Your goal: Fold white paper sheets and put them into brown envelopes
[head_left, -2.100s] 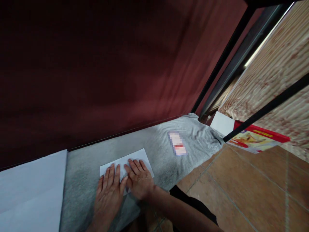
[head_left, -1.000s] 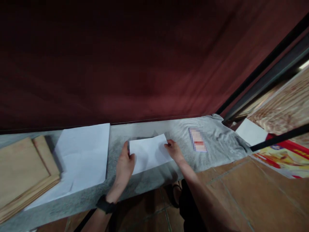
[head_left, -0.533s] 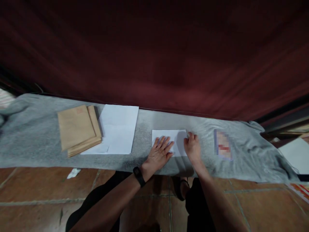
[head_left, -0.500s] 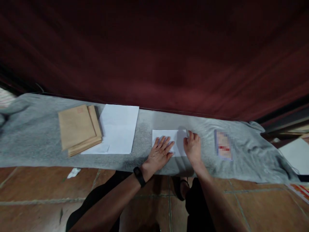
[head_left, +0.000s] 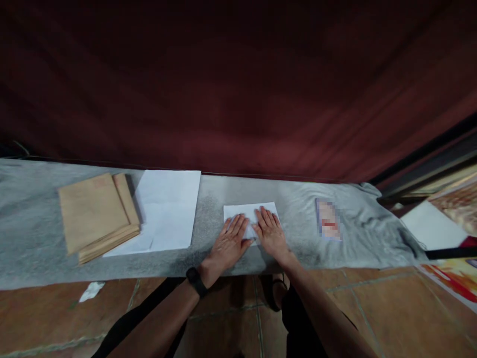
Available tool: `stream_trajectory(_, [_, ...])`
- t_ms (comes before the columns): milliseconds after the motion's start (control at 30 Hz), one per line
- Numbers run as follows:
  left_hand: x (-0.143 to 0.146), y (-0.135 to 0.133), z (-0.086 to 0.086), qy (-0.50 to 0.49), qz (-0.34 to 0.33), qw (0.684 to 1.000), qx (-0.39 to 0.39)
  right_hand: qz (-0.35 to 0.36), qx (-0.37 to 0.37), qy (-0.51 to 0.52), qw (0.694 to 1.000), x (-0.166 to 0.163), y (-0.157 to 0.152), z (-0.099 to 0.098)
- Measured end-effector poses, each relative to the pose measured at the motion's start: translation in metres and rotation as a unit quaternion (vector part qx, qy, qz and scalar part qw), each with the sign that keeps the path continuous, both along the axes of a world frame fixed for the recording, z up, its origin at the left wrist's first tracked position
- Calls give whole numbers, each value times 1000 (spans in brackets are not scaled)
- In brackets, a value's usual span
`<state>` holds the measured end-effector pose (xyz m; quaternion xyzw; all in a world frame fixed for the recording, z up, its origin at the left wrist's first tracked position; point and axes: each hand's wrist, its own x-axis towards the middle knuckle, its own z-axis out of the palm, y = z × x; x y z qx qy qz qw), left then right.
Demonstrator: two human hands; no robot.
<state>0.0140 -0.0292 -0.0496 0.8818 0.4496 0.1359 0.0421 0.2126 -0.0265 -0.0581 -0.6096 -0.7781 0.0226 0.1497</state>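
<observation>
A folded white sheet of paper (head_left: 244, 211) lies on a grey cloth (head_left: 208, 219) spread along the floor in front of a dark red curtain. My left hand (head_left: 230, 241), with a black band on its wrist, lies flat with spread fingers on the sheet's left part. My right hand (head_left: 271, 232) presses flat on the sheet's right part, beside the left hand. Neither hand grips anything.
A larger white sheet (head_left: 167, 209) and a stack of brown envelopes (head_left: 95, 214) lie to the left on the cloth. A small blurred card (head_left: 328, 223) lies to the right. More white paper (head_left: 428, 228) and a colourful box (head_left: 454, 271) sit at far right on the tiled floor (head_left: 372, 308).
My right hand has moved from the sheet's right edge onto the sheet, so both hands now press it flat side by side. The view has shifted slightly.
</observation>
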Motion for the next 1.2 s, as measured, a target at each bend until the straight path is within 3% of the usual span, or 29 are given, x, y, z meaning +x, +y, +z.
stream_trajectory(133, [-17, 4, 0, 11, 26, 999, -14, -33, -3, -4, 999, 18, 1, 0])
stream_trajectory(333, [-35, 6, 5, 49, -3, 998, -35, -62, -4, -4, 998, 34, -2, -1])
stream_trajectory(533, [-33, 3, 12, 69, -34, 996, -40, -98, -6, -8, 995, 37, -9, 8])
stream_trajectory(667, [-27, -3, 14, 66, -64, 995, -42, -53, 2, -5, 999, 18, -20, 13])
stream_trajectory(900, [-19, -12, 16, 84, -67, 993, -45, 28, -8, -18, 999, -9, -35, 3])
stream_trajectory(1067, [-22, -13, 26, 50, -62, 994, -77, -17, -9, -19, 1000, 18, -32, -1])
stream_trajectory(1200, [-31, -10, 21, -20, -36, 995, -86, -72, -3, -8, 997, 42, -30, -3])
